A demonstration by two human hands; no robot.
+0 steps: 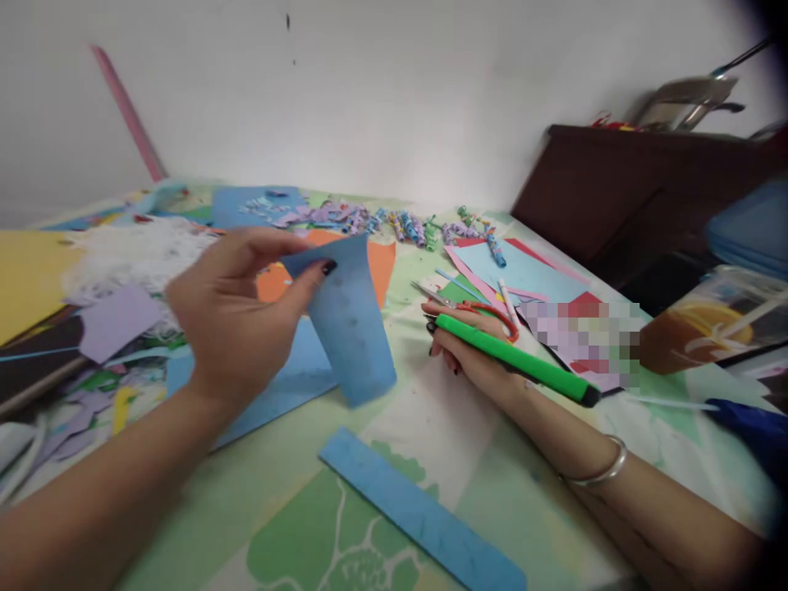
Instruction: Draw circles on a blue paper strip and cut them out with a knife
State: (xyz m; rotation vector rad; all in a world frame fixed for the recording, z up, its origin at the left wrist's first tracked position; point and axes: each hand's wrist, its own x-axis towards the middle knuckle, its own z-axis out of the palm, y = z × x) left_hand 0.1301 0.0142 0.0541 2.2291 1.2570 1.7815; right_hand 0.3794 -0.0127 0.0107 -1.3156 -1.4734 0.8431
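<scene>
Between the thumb and fingers of my left hand (237, 316), a bent piece of blue paper (357, 336) is pinched by its upper end. Its lower end hangs down over the tablecloth. My right hand (471, 345) is closed around a slim green box cutter (517, 357) with a black end, which slants back over the wrist. Just behind that hand lie scissors (486, 308) with orange-red handles. A flat blue paper strip (419, 509) rests on the table in front. Under my left hand is a larger blue sheet (283, 377).
White shredded paper (135, 254) and purple scraps (120, 320) are heaped at the left. Rolled paper coils (406, 228) line the back near the wall. Coloured sheets (523, 267) and a drink cup (695, 328) stand right, beside a dark cabinet (616, 189).
</scene>
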